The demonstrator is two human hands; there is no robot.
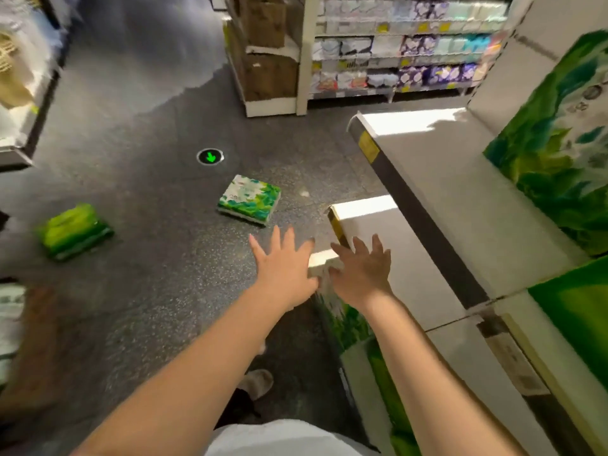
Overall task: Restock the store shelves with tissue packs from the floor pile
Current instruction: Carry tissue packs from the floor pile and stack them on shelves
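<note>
Head view: left hand [285,264] and right hand [363,270] are reaching, fingers spread wide, empty. Ahead, tissue pack [249,199] is lying flat, probably light, soft; grip opposite edges.

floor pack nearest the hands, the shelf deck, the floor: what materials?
Tissue pack: looks like glossy printed plastic film over soft paper; white layers show at its edge.
Shelf deck: probably painted metal, smooth off-white, hard glare patch.
Floor: dark speckled hard surface, stone-like or vinyl; cannot tell which.
</note>
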